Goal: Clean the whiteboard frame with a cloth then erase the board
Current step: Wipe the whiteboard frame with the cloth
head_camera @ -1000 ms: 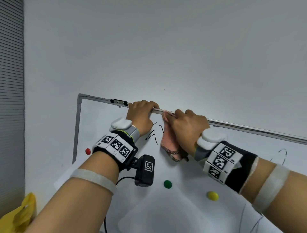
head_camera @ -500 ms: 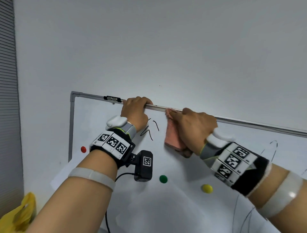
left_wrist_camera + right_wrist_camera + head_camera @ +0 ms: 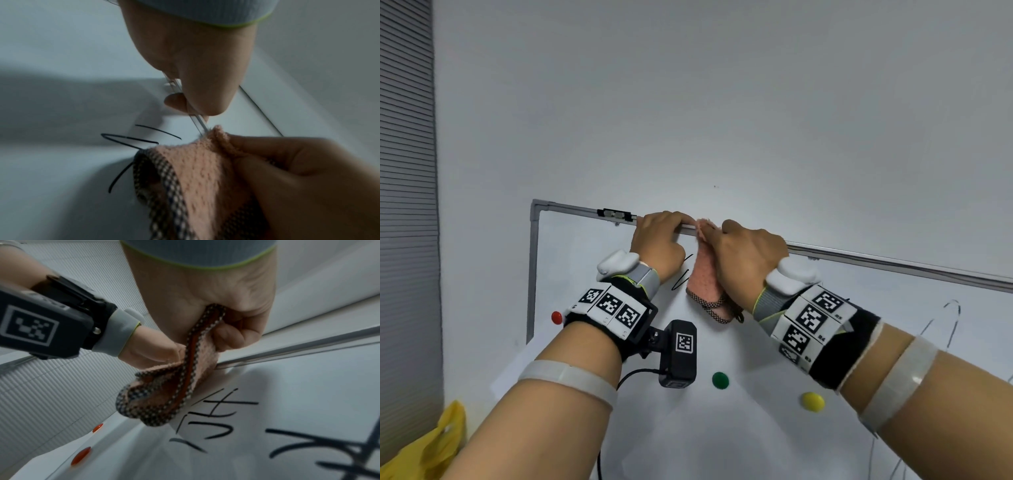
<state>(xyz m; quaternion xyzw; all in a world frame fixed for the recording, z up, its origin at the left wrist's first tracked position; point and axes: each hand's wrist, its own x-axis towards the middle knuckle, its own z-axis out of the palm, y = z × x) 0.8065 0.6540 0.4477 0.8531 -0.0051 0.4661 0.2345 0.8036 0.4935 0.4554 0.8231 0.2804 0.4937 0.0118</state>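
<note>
A whiteboard [image 3: 585, 267] with black writing hangs on a pale wall, edged by a grey metal frame [image 3: 893, 263]. My right hand [image 3: 746, 263] grips a folded pink cloth [image 3: 703, 274] with a checked hem and presses its top edge onto the frame's top rail. Right beside it on the left, my left hand [image 3: 659, 240] curls its fingers over the same rail. The left wrist view shows the cloth [image 3: 205, 170] almost touching my left fingertips [image 3: 174, 100] on the rail. In the right wrist view the cloth [image 3: 174, 386] hangs from my fist above the black strokes [image 3: 216, 418].
Round magnets stick to the board: red [image 3: 556, 317], green [image 3: 720, 380] and yellow [image 3: 813, 401]. A black clip [image 3: 616, 214] sits on the top rail left of my hands. A yellow bag [image 3: 424, 445] lies at lower left beside ribbed grey blinds [image 3: 407, 205].
My right hand slid the cloth left along the top rail until it came close to my left hand. The left hand kept its hold on the rail.
</note>
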